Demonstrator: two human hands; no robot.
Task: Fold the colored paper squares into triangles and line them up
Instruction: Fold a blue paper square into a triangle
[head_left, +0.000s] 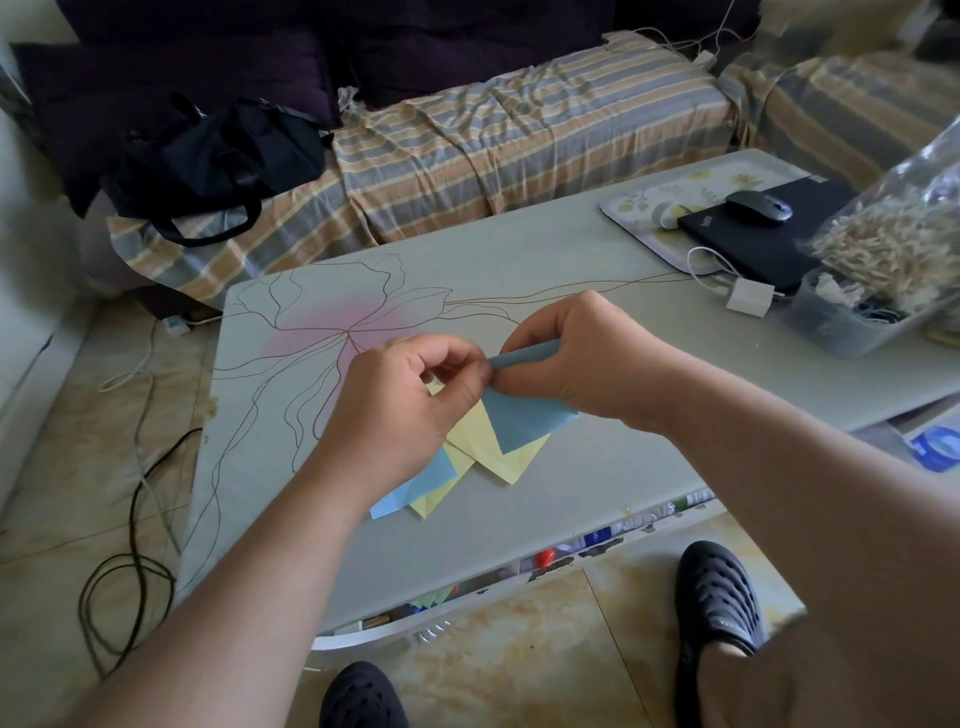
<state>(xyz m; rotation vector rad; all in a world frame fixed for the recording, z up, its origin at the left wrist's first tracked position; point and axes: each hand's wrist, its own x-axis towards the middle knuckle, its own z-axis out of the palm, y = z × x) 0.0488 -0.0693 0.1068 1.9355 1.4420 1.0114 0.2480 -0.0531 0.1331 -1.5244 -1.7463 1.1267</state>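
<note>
Table (571, 291) in the middle, folded papers (488, 441) on its near part beneath both hands, left hand (400, 405) left of right hand (582, 358), tray (639, 208), laptop (763, 234) and mouse (758, 207) at far right, sofa (519, 140) behind, bag (218, 156) on sofa's left.

Blue paper square (527, 415) over pale yellow paper pieces (511, 460), light blue one (415, 486) underneath. Grey table (597, 467) with a pink flower print (332, 332). Sofa cover (519, 135) striped orange, grey, cream. Black bag (218, 161).
</note>
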